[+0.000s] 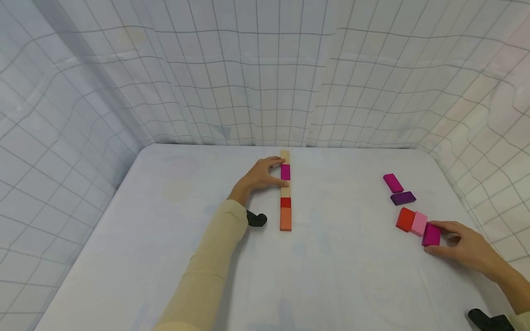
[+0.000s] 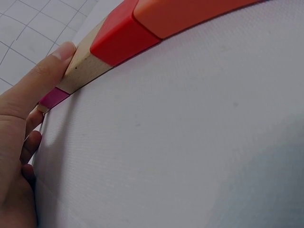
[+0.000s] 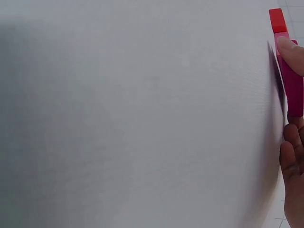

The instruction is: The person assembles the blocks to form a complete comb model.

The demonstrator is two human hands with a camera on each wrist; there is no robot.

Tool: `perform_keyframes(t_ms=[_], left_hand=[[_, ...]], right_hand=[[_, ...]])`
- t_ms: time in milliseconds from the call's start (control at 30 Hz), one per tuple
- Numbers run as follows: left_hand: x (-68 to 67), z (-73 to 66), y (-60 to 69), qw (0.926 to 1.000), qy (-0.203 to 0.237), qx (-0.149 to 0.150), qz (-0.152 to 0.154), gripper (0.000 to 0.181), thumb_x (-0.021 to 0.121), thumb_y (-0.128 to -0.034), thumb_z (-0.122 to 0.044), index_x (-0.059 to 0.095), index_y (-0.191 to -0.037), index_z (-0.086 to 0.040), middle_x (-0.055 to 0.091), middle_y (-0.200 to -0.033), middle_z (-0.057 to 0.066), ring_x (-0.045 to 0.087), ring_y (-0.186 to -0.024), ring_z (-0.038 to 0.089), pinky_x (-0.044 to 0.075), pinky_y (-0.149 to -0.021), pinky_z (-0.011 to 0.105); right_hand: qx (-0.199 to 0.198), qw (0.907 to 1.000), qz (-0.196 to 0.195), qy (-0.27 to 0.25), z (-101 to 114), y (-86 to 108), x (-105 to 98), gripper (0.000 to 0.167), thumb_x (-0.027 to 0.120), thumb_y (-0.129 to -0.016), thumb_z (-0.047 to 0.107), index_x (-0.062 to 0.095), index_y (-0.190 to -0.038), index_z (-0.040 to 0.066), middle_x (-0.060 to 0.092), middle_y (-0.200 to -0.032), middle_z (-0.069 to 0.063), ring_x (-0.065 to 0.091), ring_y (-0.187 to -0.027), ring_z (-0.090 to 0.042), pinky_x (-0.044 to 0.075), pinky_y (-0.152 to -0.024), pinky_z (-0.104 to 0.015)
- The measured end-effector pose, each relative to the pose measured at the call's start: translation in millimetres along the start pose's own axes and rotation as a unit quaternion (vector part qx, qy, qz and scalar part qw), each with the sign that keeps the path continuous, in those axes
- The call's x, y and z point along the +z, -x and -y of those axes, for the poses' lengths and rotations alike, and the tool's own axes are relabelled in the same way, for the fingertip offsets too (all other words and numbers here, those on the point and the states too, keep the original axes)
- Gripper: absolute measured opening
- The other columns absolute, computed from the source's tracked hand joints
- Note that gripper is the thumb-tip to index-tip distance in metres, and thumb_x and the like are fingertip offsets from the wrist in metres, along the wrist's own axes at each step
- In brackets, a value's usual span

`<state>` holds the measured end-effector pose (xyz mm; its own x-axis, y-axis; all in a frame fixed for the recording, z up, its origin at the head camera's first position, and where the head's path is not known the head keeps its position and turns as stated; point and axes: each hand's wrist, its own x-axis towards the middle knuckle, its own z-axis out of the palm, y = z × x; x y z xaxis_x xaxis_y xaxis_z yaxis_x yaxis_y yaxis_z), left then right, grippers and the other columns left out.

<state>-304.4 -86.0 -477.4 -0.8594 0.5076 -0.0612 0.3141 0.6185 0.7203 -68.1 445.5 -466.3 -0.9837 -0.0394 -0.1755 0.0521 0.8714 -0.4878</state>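
Observation:
A straight row of blocks runs down the table: beige, magenta [image 1: 285,172], beige [image 1: 285,191], red [image 1: 285,202] and orange [image 1: 285,219]. My left hand [image 1: 262,175] touches the row with thumb and forefinger spread, either side of the magenta block; in the left wrist view its thumb lies against a beige block [image 2: 84,66]. At the right, my right hand [image 1: 469,246] pinches a magenta block [image 1: 431,235] between thumb and fingers, beside a pink block [image 1: 418,223] and a red block [image 1: 405,219]. In the right wrist view this magenta block [image 3: 293,90] is partly behind the thumb.
Beyond the right-hand blocks lie another magenta block [image 1: 393,183] and a dark purple block [image 1: 403,198], both at angles. White gridded curtains [image 1: 256,82] hang behind the white table [image 1: 352,285] and at both its sides.

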Motion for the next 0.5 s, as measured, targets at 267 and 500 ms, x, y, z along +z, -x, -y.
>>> perform_keyframes(t_ms=[267,500], left_hand=[[0.0,-1.6,0.3,1.0,-0.005,-0.004,-0.001,0.089,0.087,-0.0822,-0.046,0.047,-0.158,-0.02,0.034,-0.165,0.004,0.022,-0.154,0.028,0.021,-0.123,0.051],[-0.2,-2.0,1.3,1.0,0.001,-0.004,0.001,0.09,0.087,-0.0815,-0.046,0.047,-0.158,-0.02,0.033,-0.166,0.005,0.021,-0.154,0.029,0.02,-0.123,0.051]], right_hand=[[0.01,0.9999,0.001,-0.004,4.4,-4.5,-10.4,0.08,0.084,-0.087,0.039,0.051,-0.142,-0.01,0.053,-0.126,-0.036,0.05,-0.108,-0.051,0.054,-0.068,-0.037],[-0.008,0.9999,-0.004,-0.009,22.2,-11.5,-14.8,0.08,0.082,-0.088,0.039,0.049,-0.146,-0.006,0.048,-0.137,-0.037,0.049,-0.114,-0.056,0.058,-0.077,-0.056]])
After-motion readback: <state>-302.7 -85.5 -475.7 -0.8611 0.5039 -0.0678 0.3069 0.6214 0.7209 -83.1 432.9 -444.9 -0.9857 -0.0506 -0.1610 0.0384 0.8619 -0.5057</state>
